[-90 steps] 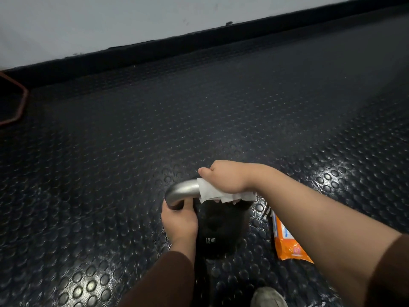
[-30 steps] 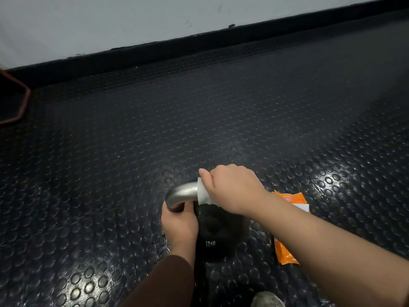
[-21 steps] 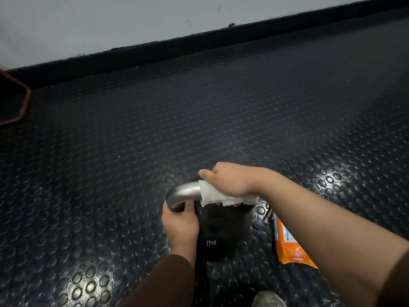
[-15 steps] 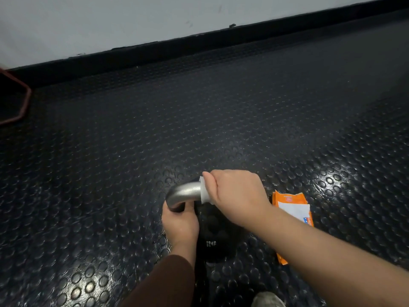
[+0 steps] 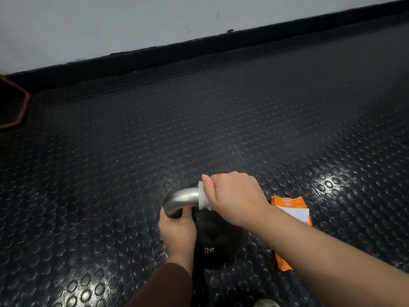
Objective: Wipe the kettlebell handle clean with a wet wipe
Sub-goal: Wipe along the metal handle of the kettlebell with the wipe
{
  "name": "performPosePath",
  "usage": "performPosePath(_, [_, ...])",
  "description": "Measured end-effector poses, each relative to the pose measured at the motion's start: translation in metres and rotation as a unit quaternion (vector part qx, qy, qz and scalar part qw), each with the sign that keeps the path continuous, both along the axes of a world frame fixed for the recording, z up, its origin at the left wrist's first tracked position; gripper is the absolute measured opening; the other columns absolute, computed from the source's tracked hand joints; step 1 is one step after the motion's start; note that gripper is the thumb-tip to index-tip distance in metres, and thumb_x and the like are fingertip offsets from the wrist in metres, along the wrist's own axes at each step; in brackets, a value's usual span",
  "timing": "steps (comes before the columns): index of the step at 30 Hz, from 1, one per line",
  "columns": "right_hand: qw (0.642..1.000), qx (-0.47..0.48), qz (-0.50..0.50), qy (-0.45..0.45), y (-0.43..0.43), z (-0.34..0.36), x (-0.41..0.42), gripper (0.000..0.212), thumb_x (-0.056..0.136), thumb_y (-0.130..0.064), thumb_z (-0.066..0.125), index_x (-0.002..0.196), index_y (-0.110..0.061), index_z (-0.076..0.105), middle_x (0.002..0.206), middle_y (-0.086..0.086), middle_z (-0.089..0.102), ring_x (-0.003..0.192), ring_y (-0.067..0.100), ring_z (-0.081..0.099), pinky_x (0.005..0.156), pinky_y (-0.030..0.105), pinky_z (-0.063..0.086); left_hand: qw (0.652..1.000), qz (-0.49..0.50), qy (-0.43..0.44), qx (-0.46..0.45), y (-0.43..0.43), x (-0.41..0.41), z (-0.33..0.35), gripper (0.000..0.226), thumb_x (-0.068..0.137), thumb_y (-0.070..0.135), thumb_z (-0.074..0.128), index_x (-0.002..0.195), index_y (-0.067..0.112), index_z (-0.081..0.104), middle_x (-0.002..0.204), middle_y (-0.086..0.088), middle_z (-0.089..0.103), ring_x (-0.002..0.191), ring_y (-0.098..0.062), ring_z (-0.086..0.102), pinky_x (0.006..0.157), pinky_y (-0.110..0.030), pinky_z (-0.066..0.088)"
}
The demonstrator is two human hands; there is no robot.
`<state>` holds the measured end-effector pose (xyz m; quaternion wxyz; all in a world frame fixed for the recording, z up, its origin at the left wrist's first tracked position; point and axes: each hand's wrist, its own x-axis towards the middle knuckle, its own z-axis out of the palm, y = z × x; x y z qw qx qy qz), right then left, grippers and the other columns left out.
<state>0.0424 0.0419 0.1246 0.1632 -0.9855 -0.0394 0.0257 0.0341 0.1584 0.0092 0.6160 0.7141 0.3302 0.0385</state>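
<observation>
Packet point(image 5: 287, 203), orange, half behind right forearm point(image 5: 309, 247); right grip point(image 5: 232, 196) round wet wipe point(image 5: 202, 199) on handle point(image 5: 183, 197), left grip point(image 5: 177, 229) round handle's bend.

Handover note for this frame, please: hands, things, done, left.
Right hand grips the wet wipe wrapped round the kettlebell handle.
Left hand holds the handle's left leg, steadying the kettlebell on the floor.
Orange wipe packet lies on the floor to its right.
Done: wipe applied to the handle.
Left: the bare left bend at least; cleanliness elsewhere cannot be told.
</observation>
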Motion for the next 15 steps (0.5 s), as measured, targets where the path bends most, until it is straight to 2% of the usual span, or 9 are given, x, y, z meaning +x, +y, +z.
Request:
performPosePath(6, [0.999, 0.013, -0.007, 0.031, 0.000, 0.003, 0.002, 0.050, 0.101, -0.043, 0.021, 0.068, -0.020, 0.052, 0.060, -0.003, 0.046, 0.064, 0.025, 0.050, 0.062, 0.033, 0.034, 1.000, -0.005, 0.003, -0.004, 0.000, 0.000, 0.001, 0.016, 0.083, 0.021, 0.071, 0.096, 0.014, 0.063, 0.084, 0.006, 0.066, 0.079, -0.010, 0.061, 0.077, -0.032, 0.045])
performPosePath(9, [0.990, 0.059, -0.009, 0.126, -0.004, 0.003, 0.015, 0.052, 0.100, -0.044, 0.021, 0.059, -0.018, 0.040, 0.060, 0.001, 0.044, 0.065, 0.027, 0.049, 0.065, 0.034, 0.036, 1.000, -0.004, 0.004, -0.011, 0.000, 0.000, 0.000, 0.018, 0.082, 0.022, 0.072, 0.095, 0.014, 0.064, 0.084, 0.004, 0.067, 0.080, -0.012, 0.063, 0.076, -0.032, 0.047])
performPosePath(13, [0.956, 0.151, 0.017, 0.251, -0.010, 0.008, 0.031, 0.053, 0.101, -0.039, 0.025, 0.055, -0.015, 0.031, 0.051, 0.000, 0.034, 0.048, 0.017, 0.031, 0.056, 0.032, 0.030, 1.000, -0.001, 0.007, -0.017, 0.000, -0.001, 0.001, 0.014, 0.082, 0.023, 0.072, 0.090, 0.017, 0.062, 0.080, 0.007, 0.066, 0.077, -0.009, 0.062, 0.072, -0.031, 0.045])
performPosePath(15, [0.946, 0.172, 0.025, 0.275, -0.011, 0.011, 0.034, 0.052, 0.102, -0.036, 0.027, 0.055, -0.014, 0.030, 0.050, 0.000, 0.032, 0.047, 0.016, 0.029, 0.056, 0.032, 0.030, 1.000, -0.003, 0.010, -0.016, 0.000, -0.001, 0.001, 0.013, 0.082, 0.024, 0.072, 0.088, 0.019, 0.062, 0.080, 0.007, 0.066, 0.076, -0.008, 0.062, 0.073, -0.032, 0.046])
